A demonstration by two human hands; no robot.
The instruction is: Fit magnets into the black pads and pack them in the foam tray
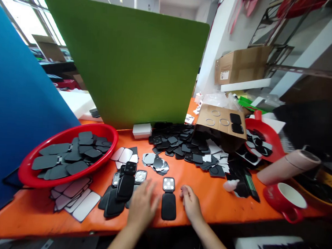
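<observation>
On the orange table a black hinged piece [168, 206] lies unfolded, its smaller silver-faced square part [169, 184] pointing away from me. My left hand [144, 203], blurred, is just left of it, fingers apart and holding nothing that I can see. To the right of the piece, my right hand [189, 200] rests near the table with its fingers curled; whatever they may hold is too small to make out. A pile of similar black pieces [125, 187] sits left of my left hand. Beyond the unfolded piece is a heap of thin silvery plates [156, 163].
A red basin [114, 137] of dark pieces stands left, with white-faced sheets [82, 205] before it. Black parts [182, 140] lie below a green divider [130, 64]. At right are a cardboard box [222, 119], a pink bottle [287, 166] and a red mug [278, 199].
</observation>
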